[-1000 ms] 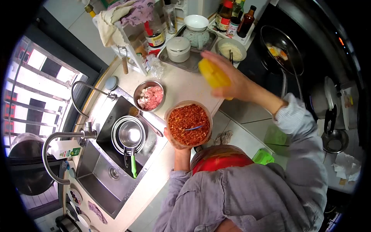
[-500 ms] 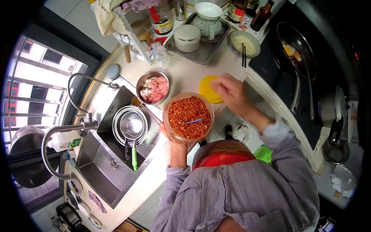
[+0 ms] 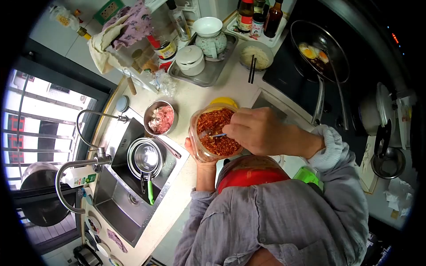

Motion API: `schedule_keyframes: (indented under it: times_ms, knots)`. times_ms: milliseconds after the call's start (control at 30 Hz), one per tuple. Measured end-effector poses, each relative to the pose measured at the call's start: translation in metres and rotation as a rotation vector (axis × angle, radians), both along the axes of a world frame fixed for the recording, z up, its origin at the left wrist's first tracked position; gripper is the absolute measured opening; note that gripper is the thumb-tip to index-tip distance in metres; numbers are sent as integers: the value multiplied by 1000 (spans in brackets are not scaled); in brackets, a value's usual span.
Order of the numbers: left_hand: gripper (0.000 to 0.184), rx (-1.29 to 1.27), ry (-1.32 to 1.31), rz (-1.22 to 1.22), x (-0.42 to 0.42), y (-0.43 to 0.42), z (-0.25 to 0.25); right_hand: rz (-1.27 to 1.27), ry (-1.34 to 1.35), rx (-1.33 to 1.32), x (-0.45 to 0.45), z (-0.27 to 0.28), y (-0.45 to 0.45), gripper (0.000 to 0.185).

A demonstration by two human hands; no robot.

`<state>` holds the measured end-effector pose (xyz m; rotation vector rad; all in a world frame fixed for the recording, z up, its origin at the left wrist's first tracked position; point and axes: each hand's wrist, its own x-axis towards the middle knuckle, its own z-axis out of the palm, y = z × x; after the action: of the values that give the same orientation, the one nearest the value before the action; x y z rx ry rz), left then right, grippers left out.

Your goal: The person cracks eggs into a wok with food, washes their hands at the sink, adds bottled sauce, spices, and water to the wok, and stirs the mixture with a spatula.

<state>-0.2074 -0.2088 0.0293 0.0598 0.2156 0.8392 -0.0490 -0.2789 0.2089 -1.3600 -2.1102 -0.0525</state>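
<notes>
Head view: at near centre, in the half-curled left hand [image 3: 203,165], a tub [image 3: 205,155] of chili flakes [image 3: 215,119], mouth upward; over it, in a closed pinch of the right hand [image 3: 257,133], a spoon [image 3: 218,135]. Possible spillage over the rim, from a slack one-handed hold or hasty scooping. Spoon tip apparently leftward; long axis roughly left to right. Just beyond, partly hidden, a yellow lid [image 3: 224,101].
</notes>
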Motion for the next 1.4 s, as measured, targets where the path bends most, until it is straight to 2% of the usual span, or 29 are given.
schedule_keyframes:
  times_ms: [167, 267, 467, 600, 733, 867, 967, 1267, 1400]
  knots:
    - [65, -44, 6, 8, 6, -3, -9, 28, 16, 62, 12, 19, -5, 24]
    - [66, -34, 4, -8, 8, -7, 0, -2, 162, 73, 16, 14, -6, 22]
    - [74, -71, -27, -64, 8, -10, 9, -175, 172, -10, 24, 6, -18, 18]
    - [75, -101, -73, -99, 5, -12, 17, -246, 414, -180, 21, 3, -33, 11]
    - [72, -77, -112, -104, 2, -14, 34, -348, 698, -362, 13, -8, -44, 14]
    - [68, -119, 29, -46, -4, -14, 19, -402, 948, -431, 7, -24, -50, 16]
    - [69, -49, 21, -58, -6, -12, 23, -434, 1111, -540, 1, -24, -51, 17]
    - [69, -76, 50, -130, -1, -14, 22, -519, 1596, -592, 4, -29, -52, 13]
    - [70, -66, 54, -156, 9, -16, 19, -579, 1633, -564, 13, -21, -55, 13]
